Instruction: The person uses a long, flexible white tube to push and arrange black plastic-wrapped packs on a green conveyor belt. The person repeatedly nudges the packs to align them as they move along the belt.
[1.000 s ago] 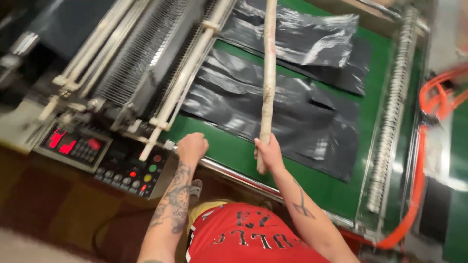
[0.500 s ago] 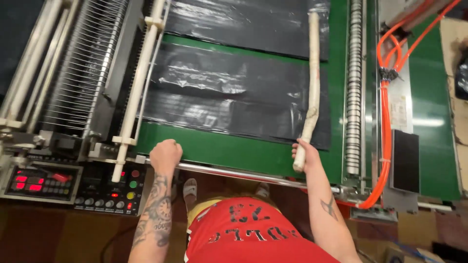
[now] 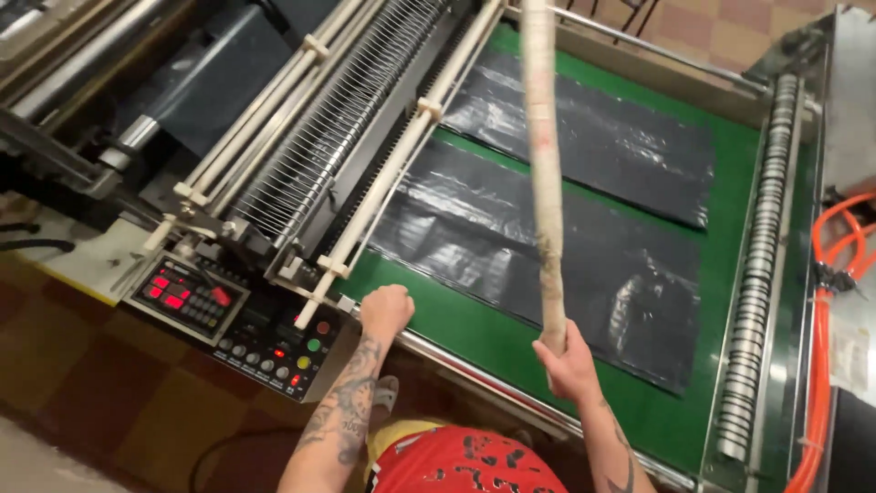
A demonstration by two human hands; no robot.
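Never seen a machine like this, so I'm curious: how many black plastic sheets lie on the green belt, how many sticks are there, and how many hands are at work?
Black plastic sheets: 2
Long pale stick: 1
Hands: 2, the left hand and the right hand
Total: 5

Bare green belt (image 3: 474, 333) lies open between the left hand (image 3: 387, 309) and the right hand (image 3: 568, 363), along the near edge. Black plastic sheets (image 3: 547, 265) cover the belt's middle. The long pale stick (image 3: 544, 173) slants up over them. The white bars and wire comb (image 3: 347, 137) close the left side; the roller column (image 3: 757, 274) and orange hoses (image 3: 826, 365) close the right.
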